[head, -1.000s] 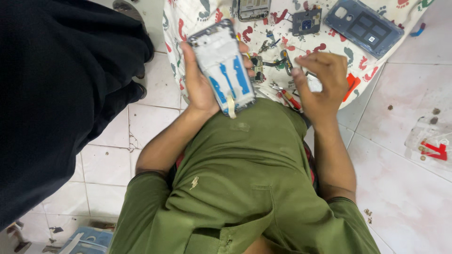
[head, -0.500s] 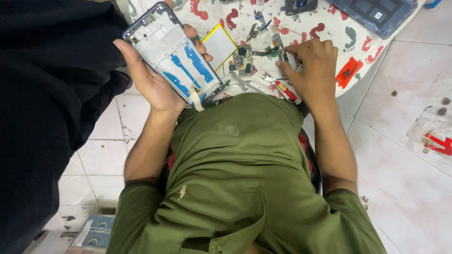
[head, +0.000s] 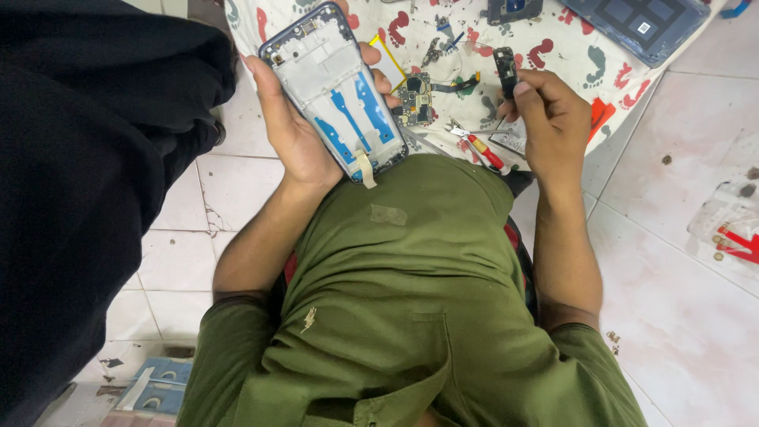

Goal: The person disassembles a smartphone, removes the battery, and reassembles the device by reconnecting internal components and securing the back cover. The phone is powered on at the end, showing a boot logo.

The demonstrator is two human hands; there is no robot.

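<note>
My left hand [head: 294, 126] holds an opened phone frame [head: 336, 91], its white inside with blue strips facing up and a tan tape tab hanging from its lower end. My right hand [head: 551, 119] is closed over the cloth with a small black part [head: 504, 67] pinched at its fingertips. Between the two hands lie a small circuit board [head: 414, 100] and a red-handled tool [head: 484, 149].
A white cloth with red and green footprint marks [head: 569, 43] covers the work surface ahead. A dark blue phone back cover [head: 640, 24] lies at the top right. A person in black clothing [head: 87, 158] stands at my left. White floor tiles surround us.
My left hand has kept the phone frame raised and shifted it slightly right. My right hand has come up off the cloth with the small black part in its fingers.
</note>
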